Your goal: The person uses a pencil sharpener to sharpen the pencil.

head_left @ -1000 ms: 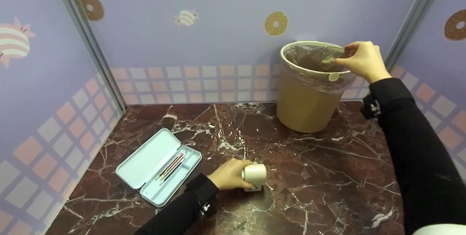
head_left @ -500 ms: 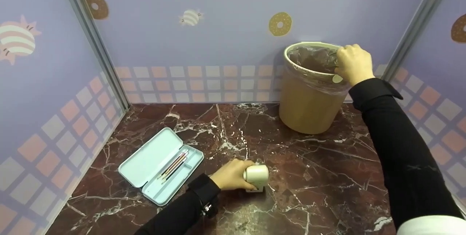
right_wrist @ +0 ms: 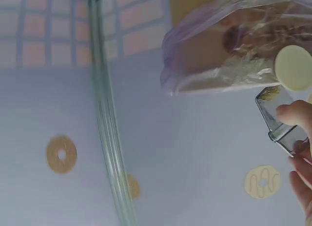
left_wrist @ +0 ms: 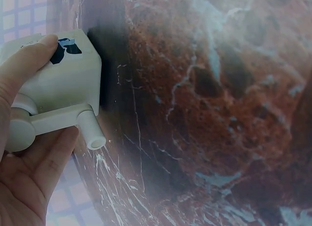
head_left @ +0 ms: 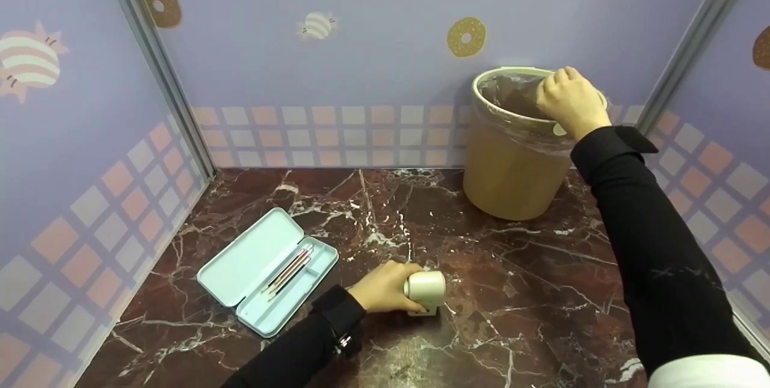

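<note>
A white hand-crank pencil sharpener [head_left: 428, 289] is on the tabletop, with my left hand [head_left: 388, 287] gripping it from the left. In the left wrist view, the thumb lies over the body of the sharpener [left_wrist: 73, 84], and its crank handle [left_wrist: 90, 131] faces the camera. Over the mouth of the lined trash bin [head_left: 511, 177], my right hand [head_left: 571, 99] pinches a clear shavings tray [right_wrist: 280, 119]. Some yellowish shavings [right_wrist: 269, 93] show in the tray in the right wrist view. From the head view, the hand hides the tray.
An open light-blue pencil case [head_left: 246, 255] lies at the left with several pencils [head_left: 290, 270] inside. Small pale bits are scattered over the dark marbled tabletop [head_left: 481, 316]. Patterned partition walls [head_left: 385, 45] enclose the back and sides; the bin stands near the back wall.
My right hand has moved left over the bin and turned, its back now facing up, so the tray has gone from sight in the head view. My left hand stays on the sharpener.
</note>
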### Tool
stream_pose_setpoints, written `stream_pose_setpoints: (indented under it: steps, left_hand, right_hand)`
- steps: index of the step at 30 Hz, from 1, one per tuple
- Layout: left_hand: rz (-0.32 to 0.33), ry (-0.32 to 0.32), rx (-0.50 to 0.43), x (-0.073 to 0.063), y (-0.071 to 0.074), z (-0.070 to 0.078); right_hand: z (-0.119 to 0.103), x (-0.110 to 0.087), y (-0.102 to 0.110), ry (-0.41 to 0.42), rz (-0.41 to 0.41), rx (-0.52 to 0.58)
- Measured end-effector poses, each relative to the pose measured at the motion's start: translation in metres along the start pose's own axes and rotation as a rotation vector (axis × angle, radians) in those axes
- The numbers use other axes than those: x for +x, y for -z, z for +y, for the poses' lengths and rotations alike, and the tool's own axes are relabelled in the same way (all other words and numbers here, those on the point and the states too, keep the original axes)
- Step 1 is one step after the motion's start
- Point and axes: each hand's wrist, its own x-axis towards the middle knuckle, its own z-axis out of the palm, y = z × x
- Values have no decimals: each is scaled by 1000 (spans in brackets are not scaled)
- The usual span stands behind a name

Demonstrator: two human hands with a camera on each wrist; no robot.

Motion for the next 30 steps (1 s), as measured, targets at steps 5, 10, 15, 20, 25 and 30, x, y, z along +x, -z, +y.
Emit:
stream_pose_setpoints:
  steps: [5,10,15,20,25,30]
  left_hand:
    - [-6,4,15,-1,0,1]
    - [1,7,34,-1,0,2]
    - [-1,9,27,-2,1,2]
    - [2,12,30,-2,1,2]
    - [0,9,18,-2,1,2]
    - [2,1,17,-3,1,2]
  right_hand:
    - [0,0,-3,121,68,-72]
    - [0,0,-3,210,32,-114]
    - [-1,-1,-4,242,11,-134]
    - [-2,0,-5,257,32,-133]
    - [-2,-2,-4,249,38,-96]
    - [-2,-2,-1,179,25,-58]
